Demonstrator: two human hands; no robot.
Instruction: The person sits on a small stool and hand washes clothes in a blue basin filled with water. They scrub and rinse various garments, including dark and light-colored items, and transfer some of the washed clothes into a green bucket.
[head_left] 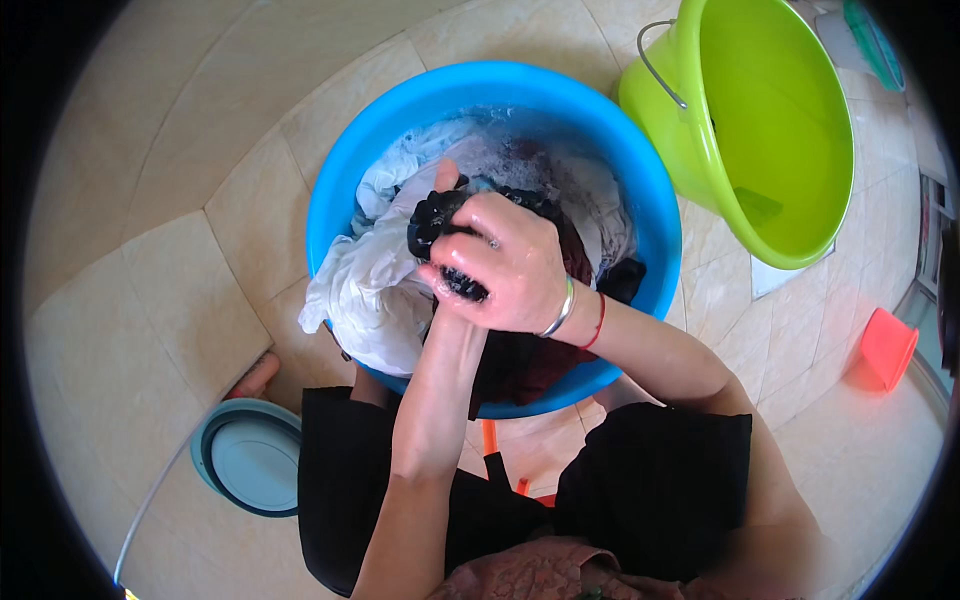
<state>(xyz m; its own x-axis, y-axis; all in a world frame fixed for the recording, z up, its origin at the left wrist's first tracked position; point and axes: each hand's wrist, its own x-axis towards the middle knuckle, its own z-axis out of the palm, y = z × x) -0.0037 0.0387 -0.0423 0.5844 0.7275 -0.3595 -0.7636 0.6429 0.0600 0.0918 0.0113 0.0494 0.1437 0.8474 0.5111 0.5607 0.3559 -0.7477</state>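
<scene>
Over a blue basin [328, 190] my two hands are pressed together around a bunched, wet black cloth [432, 220]. My right hand [510, 260] lies on top, its fingers curled over the cloth and bits of suds on the skin. Beneath it, my left hand [447, 177] is mostly hidden; one digit sticks up past the cloth. White cloth [370, 295] fills the basin's left side and hangs over its rim. Dark red cloth [540, 385] lies beneath my wrists. Foamy water [495, 140] shows toward the far side.
A lime-green bucket [690, 130] with a metal handle stands at the far right, some water inside. A red plastic container [888, 348] is on the tiled floor at right. At left lie a grey-blue collapsible basin [250, 455] and a thin pale hose or cord [160, 490].
</scene>
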